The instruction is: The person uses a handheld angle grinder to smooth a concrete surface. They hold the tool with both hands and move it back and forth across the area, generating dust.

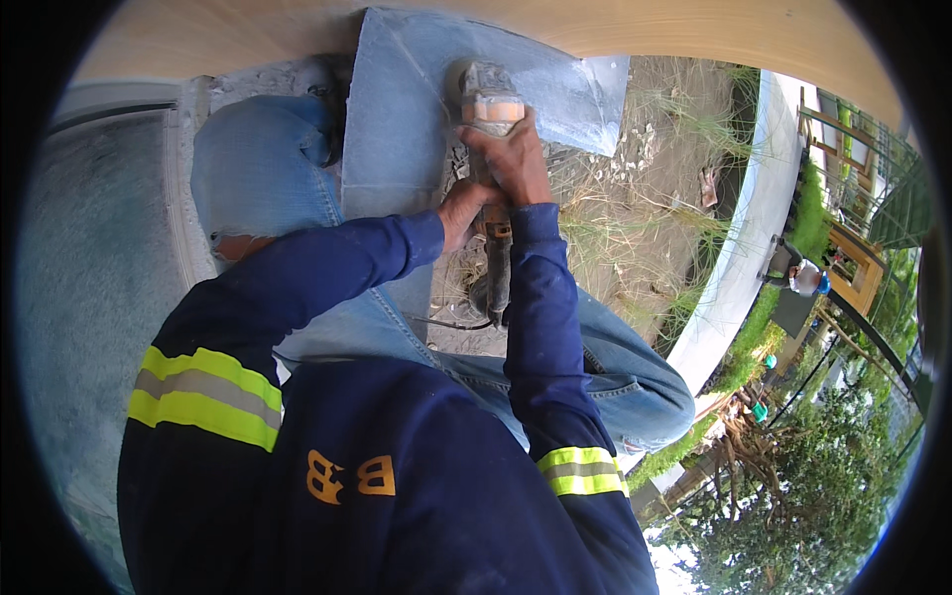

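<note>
Both my hands are on a dusty grey and orange handheld power tool, apparently a grinder (499, 263), with its head against a bluish-grey slab (392, 119). My right hand (511, 159) is wrapped around its upper body just below the head. Slightly lower, my left hand (466, 213) grips the tool's body, partly hidden by my right wrist. A dark cord lies near the tool's lower end. The point of contact under the head is hidden.
A tan overhanging surface (674, 30) runs above, a glass panel (94, 258) lies left, and dry soil with grass (674, 218) is right of the slab. A pale concrete edge (709, 327) borders greenery, where another person (801, 276) stands in the distance.
</note>
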A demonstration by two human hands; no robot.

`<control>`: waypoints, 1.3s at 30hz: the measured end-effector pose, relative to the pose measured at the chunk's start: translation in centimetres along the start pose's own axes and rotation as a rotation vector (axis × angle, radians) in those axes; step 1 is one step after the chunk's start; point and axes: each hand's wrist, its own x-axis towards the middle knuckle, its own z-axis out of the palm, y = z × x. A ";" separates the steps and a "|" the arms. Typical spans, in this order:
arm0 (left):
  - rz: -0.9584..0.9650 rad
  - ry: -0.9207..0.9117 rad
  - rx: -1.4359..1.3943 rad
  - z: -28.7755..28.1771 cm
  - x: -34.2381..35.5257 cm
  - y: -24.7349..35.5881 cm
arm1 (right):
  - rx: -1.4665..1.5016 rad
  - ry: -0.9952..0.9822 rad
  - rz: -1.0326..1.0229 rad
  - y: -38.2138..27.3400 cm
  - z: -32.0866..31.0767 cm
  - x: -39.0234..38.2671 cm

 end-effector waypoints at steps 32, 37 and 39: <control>-0.007 0.017 0.027 0.5 -0.4 -1.1 | -0.002 0.002 -0.052 1.4 -0.2 -1.0; -0.029 0.014 0.037 -0.1 -0.4 0.8 | -0.002 -0.026 -0.016 -0.5 0.3 0.1; -0.020 -0.012 0.041 0.2 0.9 1.2 | -0.008 0.019 0.004 -0.1 -0.3 1.2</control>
